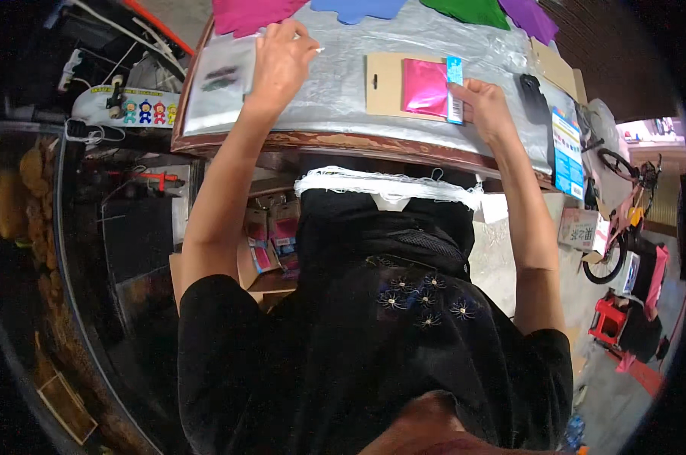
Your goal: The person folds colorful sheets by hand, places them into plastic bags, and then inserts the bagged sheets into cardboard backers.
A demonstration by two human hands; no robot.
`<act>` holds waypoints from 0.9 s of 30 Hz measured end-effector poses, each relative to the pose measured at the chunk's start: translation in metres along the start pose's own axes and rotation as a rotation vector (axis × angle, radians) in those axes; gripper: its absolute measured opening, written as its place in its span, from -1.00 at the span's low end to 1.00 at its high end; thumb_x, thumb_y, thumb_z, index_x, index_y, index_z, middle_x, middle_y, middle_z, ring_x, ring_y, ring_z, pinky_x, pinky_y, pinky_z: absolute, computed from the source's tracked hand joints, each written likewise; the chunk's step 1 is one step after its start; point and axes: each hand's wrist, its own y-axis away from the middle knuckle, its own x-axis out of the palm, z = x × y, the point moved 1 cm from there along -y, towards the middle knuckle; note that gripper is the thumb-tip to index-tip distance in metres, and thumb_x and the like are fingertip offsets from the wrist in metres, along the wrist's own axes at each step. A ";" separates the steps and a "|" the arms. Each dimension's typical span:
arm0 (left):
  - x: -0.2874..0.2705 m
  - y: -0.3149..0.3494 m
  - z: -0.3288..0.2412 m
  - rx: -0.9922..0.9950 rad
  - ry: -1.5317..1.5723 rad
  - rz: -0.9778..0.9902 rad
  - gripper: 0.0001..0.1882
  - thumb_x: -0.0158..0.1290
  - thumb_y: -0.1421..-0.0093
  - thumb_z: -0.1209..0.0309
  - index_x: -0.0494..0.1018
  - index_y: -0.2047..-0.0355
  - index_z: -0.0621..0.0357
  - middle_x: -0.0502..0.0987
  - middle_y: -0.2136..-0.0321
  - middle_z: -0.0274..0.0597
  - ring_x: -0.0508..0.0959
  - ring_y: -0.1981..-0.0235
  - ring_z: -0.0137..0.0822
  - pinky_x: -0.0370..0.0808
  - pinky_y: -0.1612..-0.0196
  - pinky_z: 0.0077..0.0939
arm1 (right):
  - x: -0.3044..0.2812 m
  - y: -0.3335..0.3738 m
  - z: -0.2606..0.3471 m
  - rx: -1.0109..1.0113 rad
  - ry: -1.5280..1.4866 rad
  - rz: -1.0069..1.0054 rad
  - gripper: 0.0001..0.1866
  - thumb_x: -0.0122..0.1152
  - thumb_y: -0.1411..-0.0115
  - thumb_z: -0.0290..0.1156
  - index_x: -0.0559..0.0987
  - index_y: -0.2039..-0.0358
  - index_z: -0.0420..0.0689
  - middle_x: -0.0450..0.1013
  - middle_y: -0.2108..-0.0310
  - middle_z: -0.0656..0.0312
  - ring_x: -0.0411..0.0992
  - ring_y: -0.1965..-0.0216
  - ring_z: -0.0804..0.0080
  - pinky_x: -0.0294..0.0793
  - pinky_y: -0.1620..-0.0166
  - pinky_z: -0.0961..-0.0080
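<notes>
My right hand (483, 108) grips the right end of a tan backing card, its thumb on a blue printed label strip (454, 87). On that card (385, 83) lies a shiny pink packet (425, 86); a small dark slot shows at the card's left end. My left hand (285, 64) is raised over the table's left part, fingers bent together, with a tiny white bit (319, 50) at the fingertips. Beside its wrist rests a stack of clear plastic bags (220, 85) with dark marks. All this is on a silver-covered table (335, 91).
Pink (256, 15), blue (358, 9), green (472, 11) and purple (531, 19) flat pieces line the far edge. A black object (535, 92) and a blue printed card (567, 161) are at the right. Below the table is a box of packets (271, 246).
</notes>
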 end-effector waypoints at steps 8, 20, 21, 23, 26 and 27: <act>-0.009 -0.011 -0.087 -0.601 1.563 0.119 -0.79 0.18 -0.28 0.40 0.52 0.13 0.24 0.68 0.31 -0.17 0.63 0.26 -0.46 0.54 0.15 -0.54 | 0.022 0.041 0.005 0.001 -0.424 0.021 -0.88 0.23 -0.32 -0.42 0.60 0.21 -0.20 0.60 0.35 0.28 0.55 0.42 0.59 0.59 0.31 0.60; -0.027 -0.025 -0.162 -0.173 0.693 0.016 -0.60 0.28 -0.13 0.37 0.50 0.02 0.11 0.70 0.34 -0.34 0.59 0.11 -0.54 0.51 0.08 -0.43 | 0.021 0.063 0.001 -0.100 -0.656 0.061 -0.91 0.24 -0.30 -0.47 0.60 0.24 -0.20 0.59 0.31 0.25 0.57 0.32 0.54 0.59 0.24 0.58; -0.030 -0.025 -0.161 -0.168 0.694 0.017 -0.60 0.28 -0.13 0.37 0.50 0.02 0.11 0.70 0.34 -0.34 0.59 0.11 -0.54 0.51 0.08 -0.43 | 0.020 0.064 0.001 -0.126 -0.640 0.036 -0.93 0.25 -0.30 -0.47 0.60 0.25 -0.19 0.59 0.33 0.27 0.56 0.34 0.56 0.57 0.27 0.60; -0.043 -0.017 -0.148 -0.220 0.873 -0.116 -0.58 0.28 -0.16 0.37 0.50 -0.03 0.13 0.69 0.29 -0.31 0.57 0.04 -0.52 0.52 0.06 -0.36 | 0.018 0.071 0.004 -0.154 -0.630 0.008 -0.93 0.25 -0.29 -0.47 0.60 0.26 -0.18 0.59 0.34 0.29 0.55 0.35 0.58 0.55 0.29 0.61; -0.032 -0.005 -0.124 -0.378 1.186 -0.055 -0.56 0.27 -0.19 0.36 0.50 -0.06 0.18 0.68 0.24 -0.27 0.58 0.03 -0.48 0.53 0.05 -0.34 | 0.017 0.081 0.010 -0.202 -0.606 -0.034 -0.94 0.27 -0.28 -0.48 0.61 0.27 -0.18 0.59 0.36 0.32 0.52 0.37 0.63 0.50 0.34 0.65; -0.020 0.002 -0.115 -0.516 1.402 0.079 -0.55 0.27 -0.20 0.36 0.49 -0.07 0.22 0.67 0.21 -0.23 0.59 0.05 -0.45 0.53 0.04 -0.34 | 0.018 0.083 0.011 -0.227 -0.569 -0.035 -0.93 0.27 -0.29 -0.48 0.61 0.26 -0.19 0.59 0.36 0.31 0.52 0.38 0.64 0.50 0.34 0.65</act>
